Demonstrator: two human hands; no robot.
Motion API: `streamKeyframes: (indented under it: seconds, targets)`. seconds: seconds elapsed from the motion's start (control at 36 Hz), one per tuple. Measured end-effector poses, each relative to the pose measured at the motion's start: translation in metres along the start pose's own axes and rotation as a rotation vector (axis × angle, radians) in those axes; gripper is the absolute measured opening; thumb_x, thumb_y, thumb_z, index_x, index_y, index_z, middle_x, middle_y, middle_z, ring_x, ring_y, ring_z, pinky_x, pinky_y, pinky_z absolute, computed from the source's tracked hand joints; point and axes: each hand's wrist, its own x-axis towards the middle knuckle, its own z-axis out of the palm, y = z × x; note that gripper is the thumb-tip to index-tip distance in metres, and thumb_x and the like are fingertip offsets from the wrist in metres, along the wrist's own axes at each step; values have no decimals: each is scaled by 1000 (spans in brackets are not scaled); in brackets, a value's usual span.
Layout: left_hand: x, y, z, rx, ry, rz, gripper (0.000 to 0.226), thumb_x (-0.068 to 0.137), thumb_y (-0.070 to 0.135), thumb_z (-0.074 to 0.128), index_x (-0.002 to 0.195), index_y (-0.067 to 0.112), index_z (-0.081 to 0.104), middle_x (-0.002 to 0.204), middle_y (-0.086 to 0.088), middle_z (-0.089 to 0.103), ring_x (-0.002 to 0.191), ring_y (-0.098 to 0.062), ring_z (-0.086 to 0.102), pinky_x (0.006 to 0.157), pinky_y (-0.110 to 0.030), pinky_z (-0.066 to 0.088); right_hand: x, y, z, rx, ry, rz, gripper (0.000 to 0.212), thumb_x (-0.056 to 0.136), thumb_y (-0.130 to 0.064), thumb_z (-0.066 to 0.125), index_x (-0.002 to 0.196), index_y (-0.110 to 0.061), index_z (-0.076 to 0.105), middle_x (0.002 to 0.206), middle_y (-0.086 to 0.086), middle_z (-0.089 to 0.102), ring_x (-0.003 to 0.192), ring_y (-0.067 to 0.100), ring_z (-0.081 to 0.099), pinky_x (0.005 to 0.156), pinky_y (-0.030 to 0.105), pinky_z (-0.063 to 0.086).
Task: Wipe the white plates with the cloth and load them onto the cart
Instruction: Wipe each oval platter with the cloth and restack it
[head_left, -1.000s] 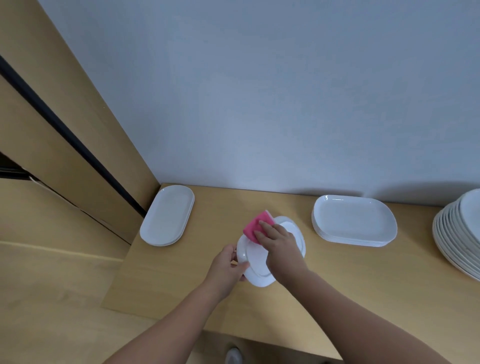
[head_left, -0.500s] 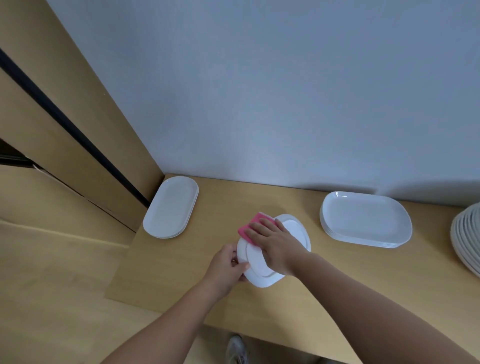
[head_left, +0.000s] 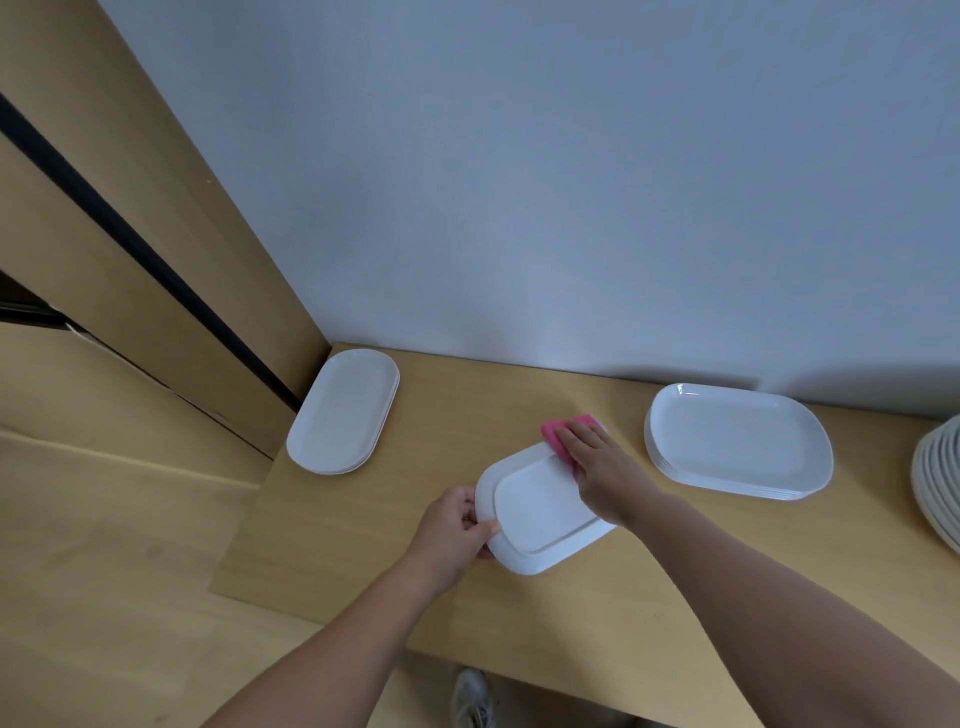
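The left hand (head_left: 457, 530) pinches the near-left rim of 1 white plate (head_left: 540, 517), thumb on top and fingers curled under the edge. The right hand (head_left: 605, 470) lies flat with straight fingers on a pink cloth (head_left: 558, 434), pressing it onto the plate's far corner; part of the cloth pokes out past the fingertips onto the table (head_left: 332, 530). The plate sits mid-table, in front of the person; whether it rests fully on the wood, I cannot tell. A stack of oval plates (head_left: 343, 410) lies at the table's far-left corner, well apart. A stack of rounded-rectangle plates (head_left: 737, 441) lies near the right hand, and round plates (head_left: 940, 483) show at the right edge. A shoe (head_left: 472, 696) shows below the table's edge.
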Motion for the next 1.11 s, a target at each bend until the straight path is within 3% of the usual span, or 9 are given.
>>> streamKeyframes:
  seconds: [0.19, 0.42, 0.61, 0.78, 0.92, 1.11]
  targets:
    - [-1, -3, 1, -28, -18, -9, 20, 85, 0, 67, 97, 12, 55, 86, -7, 61, 74, -14, 64, 65, -33, 60, -19, 5, 1, 148, 81, -16, 50, 103, -10, 32, 150, -25, 29, 155, -10, 26, 147, 15, 11, 117, 19, -4]
    - [-2, 15, -4, -113, -176, -51, 42, 82, -5, 69, 115, 18, 54, 105, -10, 65, 90, -19, 66, 70, -32, 60, -14, 7, -4, 184, -25, 38, 48, 103, -14, 32, 150, -26, 32, 157, -9, 25, 146, 12, 15, 119, 30, 12]
    - [3, 11, -3, -122, -63, -122, 33, 80, -3, 73, 105, 9, 56, 95, -12, 60, 83, -21, 65, 62, -31, 58, -26, 18, -5, 272, -7, 102, 50, 102, -14, 34, 149, -30, 32, 157, -14, 24, 145, 10, 21, 118, 31, 19]
    - [5, 8, -2, -98, -28, -115, 30, 81, -1, 72, 105, 7, 55, 97, -13, 61, 84, -23, 66, 64, -34, 60, -54, 17, 16, 348, 102, 141, 53, 101, -6, 35, 150, -26, 28, 152, -22, 10, 145, 4, 10, 109, 11, 5]
    - [6, 8, 0, -99, -18, -114, 29, 81, 0, 73, 104, 6, 55, 98, -15, 61, 85, -25, 66, 65, -37, 60, -63, 11, 29, 399, 139, 215, 55, 100, -1, 32, 151, -21, 27, 161, -4, 9, 148, 9, 4, 118, 22, 5]
    - [3, 7, 7, -142, 13, -121, 28, 81, 2, 75, 101, 7, 56, 98, -16, 60, 85, -26, 67, 64, -35, 60, -74, -6, 40, 289, 150, 206, 59, 99, -2, 35, 152, -15, 16, 161, 0, 2, 149, 20, -8, 117, 26, 3]
